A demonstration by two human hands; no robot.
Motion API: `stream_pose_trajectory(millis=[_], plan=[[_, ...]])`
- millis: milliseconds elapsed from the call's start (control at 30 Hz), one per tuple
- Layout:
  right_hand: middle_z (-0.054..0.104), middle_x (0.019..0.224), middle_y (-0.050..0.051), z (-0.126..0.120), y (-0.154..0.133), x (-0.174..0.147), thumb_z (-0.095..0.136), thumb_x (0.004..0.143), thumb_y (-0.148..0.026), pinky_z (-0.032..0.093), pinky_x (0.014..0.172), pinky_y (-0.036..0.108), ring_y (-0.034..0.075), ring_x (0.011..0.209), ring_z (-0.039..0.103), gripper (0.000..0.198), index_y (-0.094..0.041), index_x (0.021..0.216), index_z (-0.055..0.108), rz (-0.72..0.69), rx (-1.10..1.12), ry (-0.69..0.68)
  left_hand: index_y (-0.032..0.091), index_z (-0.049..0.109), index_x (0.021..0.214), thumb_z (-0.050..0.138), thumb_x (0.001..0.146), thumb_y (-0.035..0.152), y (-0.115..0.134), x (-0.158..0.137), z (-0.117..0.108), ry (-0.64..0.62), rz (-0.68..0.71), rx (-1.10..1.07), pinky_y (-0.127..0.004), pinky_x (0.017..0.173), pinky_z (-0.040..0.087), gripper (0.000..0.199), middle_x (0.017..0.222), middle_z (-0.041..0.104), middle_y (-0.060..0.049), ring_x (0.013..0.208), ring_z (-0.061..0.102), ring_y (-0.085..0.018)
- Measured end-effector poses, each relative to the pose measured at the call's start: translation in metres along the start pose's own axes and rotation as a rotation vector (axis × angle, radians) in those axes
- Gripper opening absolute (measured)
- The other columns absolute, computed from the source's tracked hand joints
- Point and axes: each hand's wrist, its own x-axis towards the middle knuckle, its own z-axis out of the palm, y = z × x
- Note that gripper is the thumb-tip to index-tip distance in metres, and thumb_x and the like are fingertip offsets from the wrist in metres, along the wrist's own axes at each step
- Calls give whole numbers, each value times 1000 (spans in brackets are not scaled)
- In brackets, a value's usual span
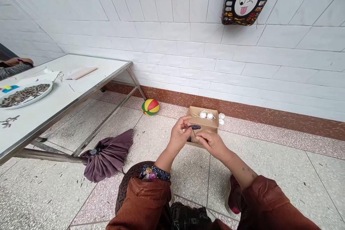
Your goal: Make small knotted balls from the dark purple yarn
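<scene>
**Over the cardboard box [194,110]: a dark thread bundle [196,127], pinched**

From my remote post I see the left hand [178,134] gripping the bundle while the right hand [212,143] pinches a thin strand [193,133] beside it, probably for steadiness. White balls [203,114] sit inside the box, likely so they cannot roll.

Sm. dk purple pc [195,127], approx. horiz.

The desk [107,67] bears a plate [46,93] of seeds [25,95]; beside the desk lie a multicoloured ball [150,107] and purple cloth [110,158].
</scene>
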Motion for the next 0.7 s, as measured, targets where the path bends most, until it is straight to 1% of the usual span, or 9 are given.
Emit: stream_pose_trajectory(millis=[67, 133, 233, 300, 367, 467, 533, 600, 700], plan=[[69, 87, 6, -10, 0, 6, 50, 98, -31, 50, 76, 33, 20, 83, 64, 20, -23, 97, 68, 29, -8, 99, 20, 60, 115, 64, 74, 11, -1, -2, 1, -46, 25, 71, -27, 79, 43, 42, 80, 57, 2, 77, 56, -12], [68, 82, 5, -16, 8, 12, 53, 96, -32, 50, 73, 33, 20, 79, 63, 19, -23, 90, 68, 86, -1, 183, 20, 60, 116, 64, 73, 12, 1, -5, 1, -138, -2, 45, -27, 77, 43, 44, 80, 57, 2, 77, 56, -12], [67, 78, 3, -11, 22, 13, 53, 95, -33, 49, 70, 31, 19, 75, 62, 21, -22, 84, 68, 158, 62, 158, 20, 60, 117, 66, 73, 16, 4, -8, 3, -203, -82, -104, -24, 72, 41, 44, 81, 57, 1, 74, 54, -11], [68, 79, 2, -2, 24, 8, 52, 96, -33, 50, 69, 31, 18, 74, 63, 22, -22, 86, 68, 167, 96, 82, 20, 60, 116, 67, 74, 18, 4, -8, 4, -138, -106, -170, -23, 71, 41, 43, 81, 57, 1, 73, 53, -10], [68, 82, 3, 7, 19, 2, 50, 97, -32, 50, 71, 31, 18, 77, 63, 22, -22, 90, 68, 133, 88, 22, 20, 60, 116, 66, 74, 18, 2, -6, 4, -39, -105, -158, -23, 71, 41, 42, 79, 56, 2, 71, 53, -10], [69, 87, 5, 8, 4, -3, 48, 99, -30, 50, 75, 32, 19, 82, 64, 21, -22, 95, 68, 56, 54, -18, 20, 61, 114, 63, 72, 13, -4, -3, 5, 60, -59, -20, -25, 75, 42, 43, 77, 55, 2, 72, 54, -11], [69, 89, 5, 1, -1, -1, 49, 99, -30, 50, 76, 32, 20, 84, 64, 20, -23, 98, 68, 40, 43, 18, 21, 63, 113, 61, 70, 9, -7, -3, 4, 75, 12, 104, -28, 80, 44, 44, 79, 56, 2, 76, 56, -13], [69, 87, 5, -7, 1, 5, 52, 97, -30, 50, 76, 32, 20, 83, 64, 18, -23, 97, 68, 59, 45, 96, 22, 65, 113, 60, 71, 8, -8, -4, 3, 24, 58, 180, -30, 83, 44, 45, 81, 57, 1, 79, 56, -14], [68, 82, 4, -14, 12, 12, 55, 95, -31, 49, 75, 33, 20, 81, 63, 17, -23, 89, 68, 122, 84, 189, 22, 65, 112, 63, 72, 12, -4, -8, 3, -157, -12, 93, -27, 77, 43, 41, 80, 56, 1, 75, 54, -13]])
